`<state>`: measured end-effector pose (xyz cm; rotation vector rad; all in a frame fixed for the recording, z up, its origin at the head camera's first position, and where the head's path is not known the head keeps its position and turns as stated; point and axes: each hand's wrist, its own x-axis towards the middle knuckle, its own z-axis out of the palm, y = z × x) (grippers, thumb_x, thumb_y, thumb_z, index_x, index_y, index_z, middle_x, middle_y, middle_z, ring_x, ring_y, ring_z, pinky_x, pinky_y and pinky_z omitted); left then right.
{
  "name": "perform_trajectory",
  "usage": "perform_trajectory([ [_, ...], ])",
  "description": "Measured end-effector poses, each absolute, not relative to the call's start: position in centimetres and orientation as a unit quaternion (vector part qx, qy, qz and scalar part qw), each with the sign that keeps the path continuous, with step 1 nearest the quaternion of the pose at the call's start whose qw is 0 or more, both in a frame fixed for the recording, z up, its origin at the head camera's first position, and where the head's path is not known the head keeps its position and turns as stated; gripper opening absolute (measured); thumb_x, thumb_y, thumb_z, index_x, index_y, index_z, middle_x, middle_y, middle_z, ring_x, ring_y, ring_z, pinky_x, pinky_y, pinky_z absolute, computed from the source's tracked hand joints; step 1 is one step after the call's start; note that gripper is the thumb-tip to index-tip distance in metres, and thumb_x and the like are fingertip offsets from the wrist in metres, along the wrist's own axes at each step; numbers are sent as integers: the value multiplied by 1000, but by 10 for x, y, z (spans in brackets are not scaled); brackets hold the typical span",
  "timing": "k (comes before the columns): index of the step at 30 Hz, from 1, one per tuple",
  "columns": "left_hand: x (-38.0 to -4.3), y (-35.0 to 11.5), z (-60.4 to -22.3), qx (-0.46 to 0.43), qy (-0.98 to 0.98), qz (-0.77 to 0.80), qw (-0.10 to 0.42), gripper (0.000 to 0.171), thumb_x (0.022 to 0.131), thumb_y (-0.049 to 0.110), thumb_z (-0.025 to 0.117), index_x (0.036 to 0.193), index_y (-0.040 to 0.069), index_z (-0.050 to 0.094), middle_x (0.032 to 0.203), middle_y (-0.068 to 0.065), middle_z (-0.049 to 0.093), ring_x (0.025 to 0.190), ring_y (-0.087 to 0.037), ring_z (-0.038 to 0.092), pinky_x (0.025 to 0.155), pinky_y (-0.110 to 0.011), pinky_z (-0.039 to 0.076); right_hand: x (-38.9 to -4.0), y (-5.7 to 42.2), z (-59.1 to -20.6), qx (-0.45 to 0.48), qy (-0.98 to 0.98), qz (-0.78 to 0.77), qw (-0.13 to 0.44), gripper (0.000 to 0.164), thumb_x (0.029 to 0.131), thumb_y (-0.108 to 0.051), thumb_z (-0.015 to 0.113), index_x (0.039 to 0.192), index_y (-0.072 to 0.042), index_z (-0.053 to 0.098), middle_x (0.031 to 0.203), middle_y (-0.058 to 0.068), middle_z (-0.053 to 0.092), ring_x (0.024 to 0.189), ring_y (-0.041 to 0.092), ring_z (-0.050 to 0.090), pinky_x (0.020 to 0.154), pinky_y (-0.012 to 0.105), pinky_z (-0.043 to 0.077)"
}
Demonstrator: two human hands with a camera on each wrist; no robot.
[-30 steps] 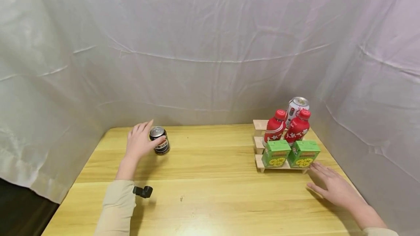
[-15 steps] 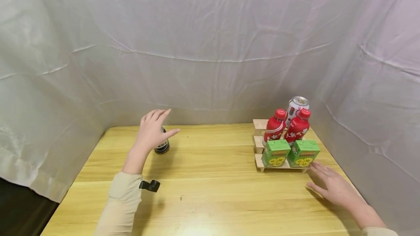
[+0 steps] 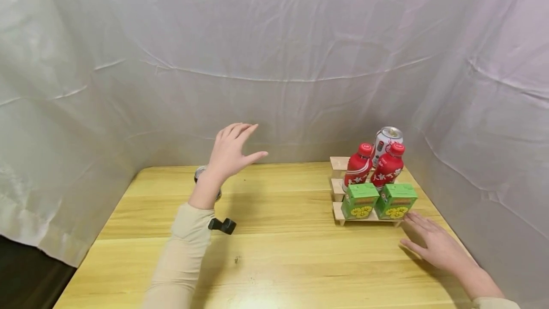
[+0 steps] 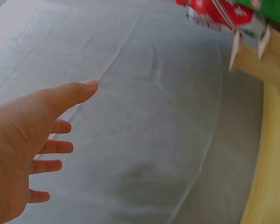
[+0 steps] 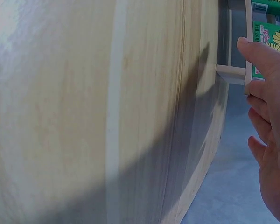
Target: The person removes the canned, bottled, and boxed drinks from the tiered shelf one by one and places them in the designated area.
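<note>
My left hand (image 3: pixel 231 152) hovers above the back of the table, thumb and fingers spread with nothing between them. Behind its wrist stands a dark can (image 3: pixel 200 171), mostly hidden in the head view. My right hand (image 3: pixel 435 242) lies with straight fingers by the front right corner of a small stepped wooden rack (image 3: pixel 339 211); whether it touches the rack I cannot tell. Two green drink cartons, a left carton (image 3: pixel 360 201) and a right carton (image 3: pixel 395 201), occupy the lowest step. Behind them are a red bottle (image 3: pixel 358 168) and a second red bottle (image 3: pixel 388 166).
A white can (image 3: pixel 387 142) is on the rack's top step, partly covered by a bottle. Grey cloth (image 3: pixel 274 70) hangs behind and at both sides of the wooden table (image 3: pixel 291 261). A black wrist camera (image 3: pixel 222 225) sticks out from the left sleeve.
My left hand has moved away from the dark can, up and to the right, leaving the can standing where it was. The right hand and the rack have stayed in place.
</note>
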<state>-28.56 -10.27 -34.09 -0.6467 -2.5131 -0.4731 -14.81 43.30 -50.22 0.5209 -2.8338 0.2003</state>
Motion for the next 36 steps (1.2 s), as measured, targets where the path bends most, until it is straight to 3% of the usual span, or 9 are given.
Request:
perform_trajectory([
  [7,-296,-63,-332,-263,-911,-191,255,75,83,62,65,144,21,49,140,-5,54,135,-27,41,111,-53,31,-147,433,-499,186,-971,66,135,67,84,-41,72,130,5,57,137,30,51,120,50,51,107,5,-16],
  [36,-326,109,-308,-307,-898,-279,148,71,85,66,59,143,27,49,144,4,51,136,-18,41,112,-44,34,-138,431,-491,190,-972,56,127,58,83,-41,73,125,-2,63,137,26,54,123,43,53,106,4,-14],
])
